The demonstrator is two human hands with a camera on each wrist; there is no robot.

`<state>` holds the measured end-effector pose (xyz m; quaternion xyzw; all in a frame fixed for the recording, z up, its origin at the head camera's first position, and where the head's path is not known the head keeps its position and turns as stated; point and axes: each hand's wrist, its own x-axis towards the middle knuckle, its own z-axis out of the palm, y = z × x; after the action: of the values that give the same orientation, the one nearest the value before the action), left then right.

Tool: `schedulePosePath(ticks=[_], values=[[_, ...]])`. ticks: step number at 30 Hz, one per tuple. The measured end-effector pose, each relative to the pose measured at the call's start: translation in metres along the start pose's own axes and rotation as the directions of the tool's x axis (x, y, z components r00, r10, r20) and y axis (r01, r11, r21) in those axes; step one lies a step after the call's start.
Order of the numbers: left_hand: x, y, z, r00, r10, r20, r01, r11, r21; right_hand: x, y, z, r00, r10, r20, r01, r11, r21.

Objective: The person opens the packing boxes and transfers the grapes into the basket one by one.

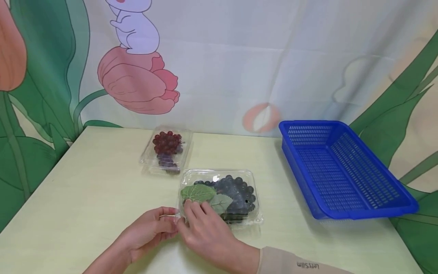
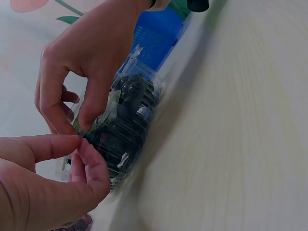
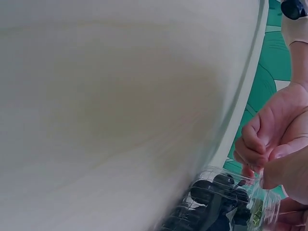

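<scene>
In the head view, we see a clear box (image 1: 239, 171) on the table (image 1: 85, 198), between its middle and near edge, with dark grapes (image 1: 236, 192), a green leaf (image 1: 197, 193) and a paler leaf (image 1: 221, 203) inside. Its lid lies over them, so the filling looks done. The left hand (image 1: 150, 230) pinches the corner of the box nearest the table's near left side. The right hand (image 1: 208, 232) has its thumb at that same corner and its other fingers bent over the lid. Behind, by the table's far edge and left of its middle, a second clear box (image 1: 148, 152) holds red grapes (image 1: 167, 141) and purple grapes (image 1: 165, 160); no hand touches it. Along the table's right edge stands a blue basket (image 1: 302, 182), with both boxes outside it.

In the left wrist view, we see the box side-on, dark grapes against its ribbed wall. Thumb and forefinger of each hand close on the one corner, fingertips almost meeting.

In the right wrist view, the box sits low in the frame, and both hands crowd its corner with curled fingers. We cannot tell whether the catch there is fastened or loose, as fingertips hide it. We judge that corner to be the step in hand, not yet finished, since neither hand has let go.
</scene>
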<state>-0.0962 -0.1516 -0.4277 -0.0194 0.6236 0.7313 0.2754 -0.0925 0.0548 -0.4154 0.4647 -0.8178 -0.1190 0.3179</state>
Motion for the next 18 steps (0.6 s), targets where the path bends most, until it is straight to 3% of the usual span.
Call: schedulePosePath(ticks=[6, 10, 14, 18], values=[[0.0, -0.002, 0.001, 0.999, 0.005, -0.038, -0.003, 0.999, 0.051, -0.001, 0.001, 0.001, 0.999, -0.014, -0.035, 0.015, 0.999, 0.029], [0.0, -0.003, 0.003, 0.997, 0.015, -0.075, -0.009, 0.997, 0.081, 0.001, -0.001, 0.0, 1.0, -0.025, -0.001, 0.025, 1.0, 0.004], [-0.001, -0.005, 0.01, 0.989, 0.05, -0.138, -0.031, 0.99, 0.137, 0.002, -0.002, -0.001, 0.999, -0.03, 0.033, 0.031, 0.999, -0.033], [-0.003, -0.004, 0.018, 0.979, 0.073, -0.191, -0.039, 0.984, 0.176, 0.001, 0.0, -0.003, 0.999, -0.035, 0.015, 0.036, 0.999, -0.036]])
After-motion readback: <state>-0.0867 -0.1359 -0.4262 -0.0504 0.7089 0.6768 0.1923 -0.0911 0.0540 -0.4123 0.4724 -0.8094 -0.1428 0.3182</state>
